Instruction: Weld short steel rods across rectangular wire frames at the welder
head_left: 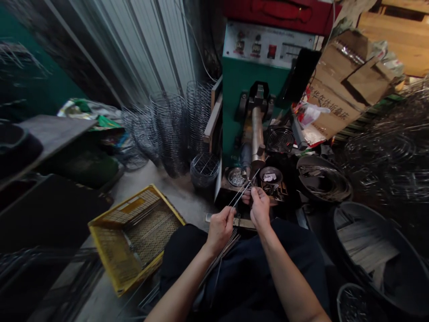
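Note:
My left hand (220,227) is closed round the near end of thin metal rods (238,194), which slant up and away to the working head of a green machine (231,112). Just right of it, my right hand (260,206) pinches at the far part of the same rods, under the machine's steel cylinder (257,134). Exactly what its fingertips grip is too small to make out. A dish of small metal pieces (237,178) sits left of the rod tips, and a dark dish with pale lumps (269,176) sits right. More loose rods (225,248) lie across my lap.
On the left floor stands a yellow crate (115,214) with some rods inside. Behind it are stacked wire coils (170,129). To the right are a pan of metal pieces (311,197), a large black tub of flat strips (365,241) and a cardboard box (335,89).

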Tool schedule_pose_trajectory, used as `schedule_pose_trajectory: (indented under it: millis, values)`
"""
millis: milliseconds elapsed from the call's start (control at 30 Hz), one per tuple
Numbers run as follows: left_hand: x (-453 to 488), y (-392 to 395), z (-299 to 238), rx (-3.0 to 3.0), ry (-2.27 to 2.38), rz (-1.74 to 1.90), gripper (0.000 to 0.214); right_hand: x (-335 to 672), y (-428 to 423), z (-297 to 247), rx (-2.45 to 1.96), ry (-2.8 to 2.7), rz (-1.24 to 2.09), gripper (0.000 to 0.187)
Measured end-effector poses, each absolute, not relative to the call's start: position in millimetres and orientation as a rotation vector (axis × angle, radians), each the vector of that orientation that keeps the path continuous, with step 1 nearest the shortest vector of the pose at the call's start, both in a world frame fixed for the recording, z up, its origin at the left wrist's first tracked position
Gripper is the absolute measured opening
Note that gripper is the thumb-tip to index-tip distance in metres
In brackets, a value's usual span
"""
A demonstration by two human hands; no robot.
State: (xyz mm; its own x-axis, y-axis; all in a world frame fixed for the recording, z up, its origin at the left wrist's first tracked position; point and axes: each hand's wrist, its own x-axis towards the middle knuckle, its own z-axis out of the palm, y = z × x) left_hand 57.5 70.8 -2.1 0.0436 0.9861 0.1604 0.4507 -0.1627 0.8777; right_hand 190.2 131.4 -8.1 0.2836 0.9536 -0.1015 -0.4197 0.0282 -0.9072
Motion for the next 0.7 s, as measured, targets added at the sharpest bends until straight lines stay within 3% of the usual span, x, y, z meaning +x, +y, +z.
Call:
schedule_pose_trajectory:
  millis: [433, 700]
  values:
    - [49, 80, 5, 1.711, 1.478, 1.070, 0.030, 189, 142, -8, -1.034, -0.611, 1.240, 0.035]
    - [40, 104, -3, 1.813, 1.369, 1.036, 0.033, 207, 148, -5, -1.113, -0.749, 1.095, 0.035]
